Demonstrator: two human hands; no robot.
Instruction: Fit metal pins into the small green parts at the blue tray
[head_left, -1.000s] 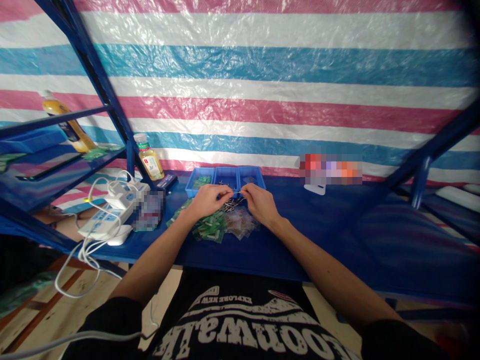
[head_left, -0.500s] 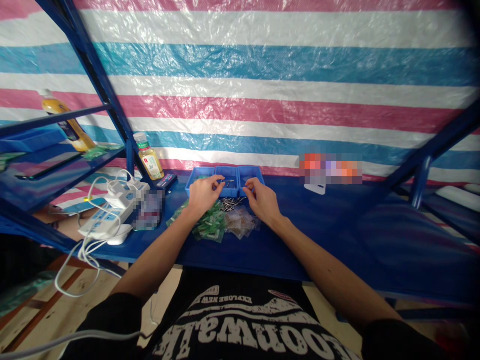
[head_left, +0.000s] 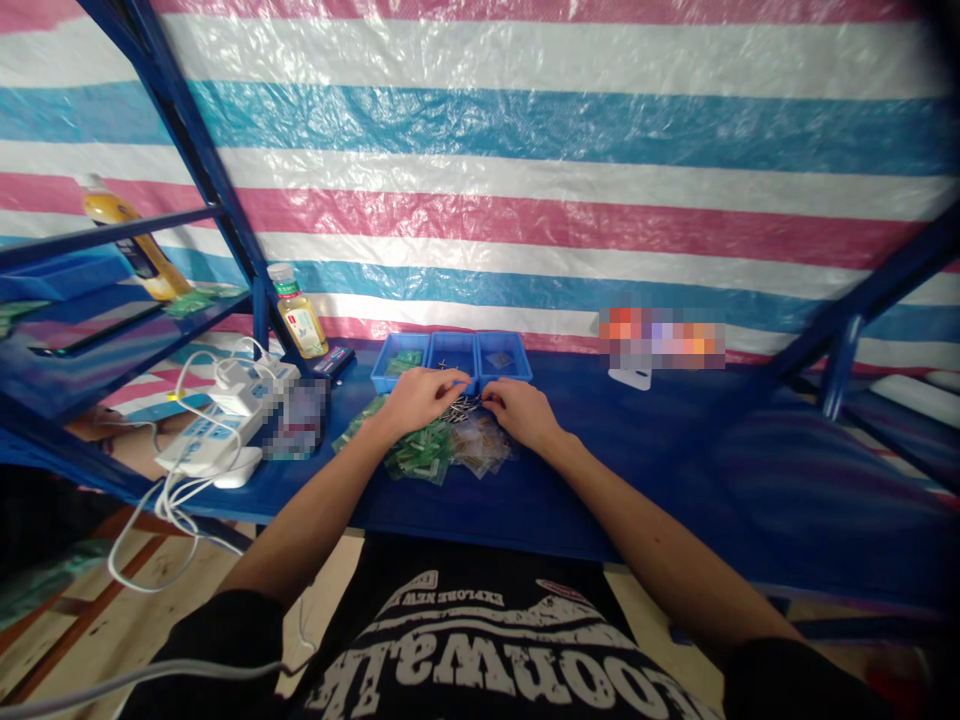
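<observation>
My left hand reaches over the near edge of the blue trays, its fingers stretched toward a pile of small metal screw-like pieces. Facing it, my right hand has its fingertips curled together at the pile's right side; anything between them is too small to make out. Three joined blue trays stand behind: the left tray holds green packets, the middle one a small metal piece, the right one a clear packet. Green packets and clear packets with brownish contents lie nearer me.
On the left are a power strip with tangled white cables, a bottle of yellowish liquid and a dark blue box. A white card lies at the right rear. Blue frame posts flank the table.
Both hands have come down and nearer from the trays to the metal pieces. The thin metal piece at my left fingertips no longer shows there; one lies in the middle tray.
</observation>
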